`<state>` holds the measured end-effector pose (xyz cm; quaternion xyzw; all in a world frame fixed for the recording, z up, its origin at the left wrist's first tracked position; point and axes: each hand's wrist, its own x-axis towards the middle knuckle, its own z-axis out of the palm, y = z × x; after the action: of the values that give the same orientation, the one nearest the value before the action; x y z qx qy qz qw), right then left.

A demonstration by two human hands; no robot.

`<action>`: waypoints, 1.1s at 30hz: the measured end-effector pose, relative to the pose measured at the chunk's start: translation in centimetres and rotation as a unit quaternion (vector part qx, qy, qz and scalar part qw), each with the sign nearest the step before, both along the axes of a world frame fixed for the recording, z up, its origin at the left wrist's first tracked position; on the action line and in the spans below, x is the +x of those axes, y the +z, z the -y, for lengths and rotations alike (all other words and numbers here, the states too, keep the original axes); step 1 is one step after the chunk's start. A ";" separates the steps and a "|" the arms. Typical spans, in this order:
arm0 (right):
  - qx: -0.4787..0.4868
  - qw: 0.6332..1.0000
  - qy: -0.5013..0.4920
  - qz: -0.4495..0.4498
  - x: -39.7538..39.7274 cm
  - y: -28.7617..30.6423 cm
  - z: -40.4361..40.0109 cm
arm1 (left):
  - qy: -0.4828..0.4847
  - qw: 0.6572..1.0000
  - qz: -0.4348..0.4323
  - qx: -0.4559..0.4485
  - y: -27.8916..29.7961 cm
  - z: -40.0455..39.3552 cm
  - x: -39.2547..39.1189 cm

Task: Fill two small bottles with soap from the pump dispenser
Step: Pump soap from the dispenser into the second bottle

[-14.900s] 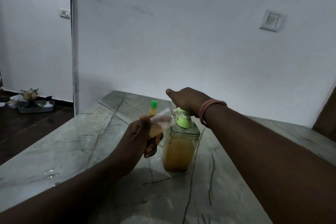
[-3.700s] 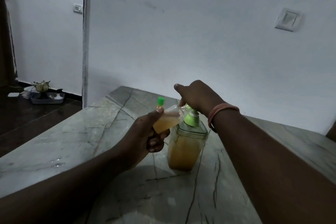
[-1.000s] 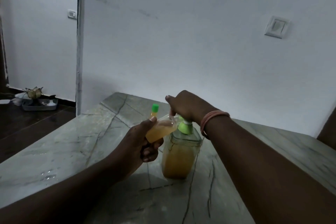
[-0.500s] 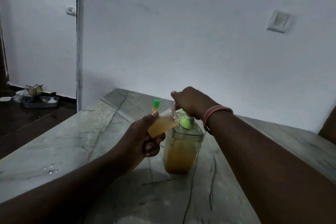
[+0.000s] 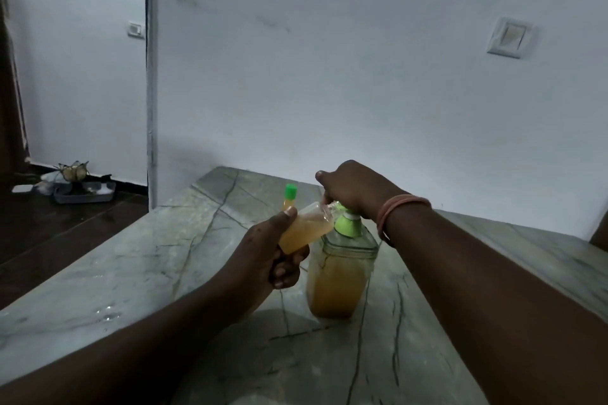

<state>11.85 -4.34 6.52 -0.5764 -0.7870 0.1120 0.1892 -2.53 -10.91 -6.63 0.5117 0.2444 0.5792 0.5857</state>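
The pump dispenser [image 5: 339, 276] stood upright on the marble table [image 5: 138, 273], amber soap filling most of its clear body. Just left of it, the left hand [image 5: 263, 256] gripped a small open bottle [image 5: 304, 231], tilted with its mouth up against the dispenser's spout and nearly full of soap. The right hand [image 5: 353, 187] rested on top of the green pump head [image 5: 348, 226], fingers curled down over it. Behind the dispenser, farther left, a second small bottle [image 5: 289, 199] stood with a green cap.
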 end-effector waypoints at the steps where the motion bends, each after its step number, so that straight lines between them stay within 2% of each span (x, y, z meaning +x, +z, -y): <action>1: 0.005 1.000 0.000 0.002 -0.1 0.1 -0.1 | -0.001 1.000 0.003 0.004 0.0 0.0 0.0; 5: 0.057 0.998 0.018 -0.005 -0.1 0.5 -0.8 | -0.022 1.000 0.004 0.014 -0.2 -0.2 -0.1; 7: 0.050 0.997 0.010 -0.053 0.2 -0.1 -1.1 | -0.023 1.000 0.002 0.012 -0.3 -0.3 -0.2; 9: 0.028 0.998 -0.003 -0.061 0.4 -0.8 -1.1 | -0.020 1.000 0.005 0.013 -0.4 -0.4 -0.3; 18: 0.005 0.999 0.010 0.050 -0.7 0.3 -0.8 | -0.011 1.000 0.009 0.007 -0.4 -0.3 -0.2; 20: 0.025 0.999 0.021 0.021 -0.6 0.3 -0.9 | -0.011 1.000 0.004 0.003 -0.2 -0.3 -0.2; 22: 0.029 0.998 0.010 -0.048 0.0 -0.2 -1.0 | -0.015 1.000 0.006 0.003 -0.2 -0.2 -0.2; 24: 0.007 0.997 -0.011 -0.076 0.5 -0.7 -0.8 | -0.016 1.000 0.008 0.008 -0.2 -0.1 -0.1; 33: 0.023 1.000 -0.009 -0.001 0.0 0.6 -0.6 | -0.010 1.000 0.003 0.012 -0.2 -0.1 -0.1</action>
<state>11.80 -3.74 7.13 -0.5792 -0.7837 0.0931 0.2043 -2.65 -10.83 -6.87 0.5190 0.2306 0.5781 0.5859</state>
